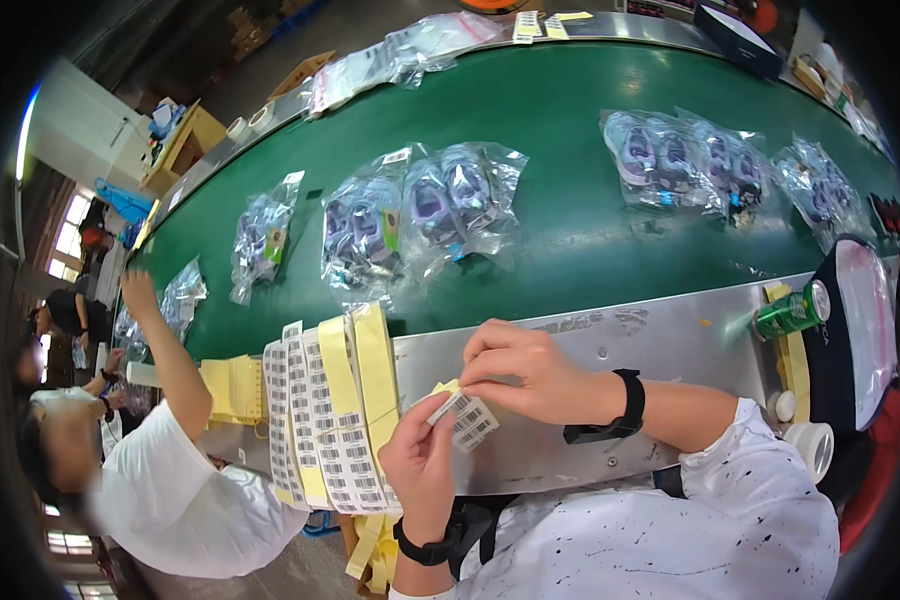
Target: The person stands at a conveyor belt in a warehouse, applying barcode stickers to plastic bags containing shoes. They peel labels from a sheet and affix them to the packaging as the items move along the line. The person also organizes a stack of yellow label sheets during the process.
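Note:
My left hand (422,455) and my right hand (517,372) meet over the metal ledge (610,345), both pinching a small white barcode label (473,422) with yellow backing. Just left of my hands hang several strips of barcode labels on yellow backing (332,420), draped over the ledge's edge. Beyond the ledge, on the green conveyor belt (570,200), lie clear bags of purple children's shoes (420,205); the nearest ones are straight ahead of my hands.
More bagged shoes (685,160) lie to the right on the belt, another bag (263,235) to the left. A green drink can (792,312) and tape rolls (808,445) sit at my right. A person in white (170,470) reaches onto the belt at my left.

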Tool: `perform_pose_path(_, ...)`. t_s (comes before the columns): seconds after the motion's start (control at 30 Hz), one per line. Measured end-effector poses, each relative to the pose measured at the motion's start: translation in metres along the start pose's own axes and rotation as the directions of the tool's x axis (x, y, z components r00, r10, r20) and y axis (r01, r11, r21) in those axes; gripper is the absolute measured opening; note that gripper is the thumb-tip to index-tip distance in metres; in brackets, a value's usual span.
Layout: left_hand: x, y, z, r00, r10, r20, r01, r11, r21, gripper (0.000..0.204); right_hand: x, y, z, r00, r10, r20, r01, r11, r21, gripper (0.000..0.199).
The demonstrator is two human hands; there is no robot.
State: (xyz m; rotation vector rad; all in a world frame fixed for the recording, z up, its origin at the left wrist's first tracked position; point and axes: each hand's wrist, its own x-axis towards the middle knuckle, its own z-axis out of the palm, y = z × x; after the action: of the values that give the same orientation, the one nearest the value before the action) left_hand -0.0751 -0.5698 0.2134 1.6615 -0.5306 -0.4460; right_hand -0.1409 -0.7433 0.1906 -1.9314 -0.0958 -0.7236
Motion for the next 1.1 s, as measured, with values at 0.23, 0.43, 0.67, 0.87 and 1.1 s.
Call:
perform_pose_path(0.23, 0.012, 0.0, 0.002, 0.982, -0.11, 0.151, 0.13, 0.982, -0.134, 0.046, 0.004, -0.005, -0.002, 0.971, -0.237, 0.018, 0.234, 0.94, -0.249, 0.008)
perform_pose_path(0.43, 0.011, -0.026, -0.001, 0.979, -0.205, -0.016, 0.2, 0.968, -0.149, 0.055, 0.027, 0.009, -0.06, 0.956, 0.169, -0.239, -0.134, 0.979, 0.156, 0.005)
perform_pose_path(0.67, -0.023, -0.072, 0.019, 0.984, -0.13, -0.126, 0.109, 0.981, -0.16, 0.044, 0.094, 0.201, -0.171, 0.454, 0.763, -0.461, -0.354, 0.629, 0.692, 0.011)
perform_pose_path(0.87, -0.036, -0.054, 0.015, 0.941, -0.329, -0.084, 0.332, 0.943, 0.027, 0.043, 0.126, 0.271, -0.158, 0.341, 0.848, -0.407, -0.529, 0.531, 0.662, 0.008)
perform_pose_path(1.1, -0.043, -0.079, 0.011, 0.956, -0.289, -0.052, 0.282, 0.953, -0.106, 0.046, 0.137, 0.279, -0.142, 0.235, 0.837, -0.494, -0.616, 0.521, 0.59, 0.016)
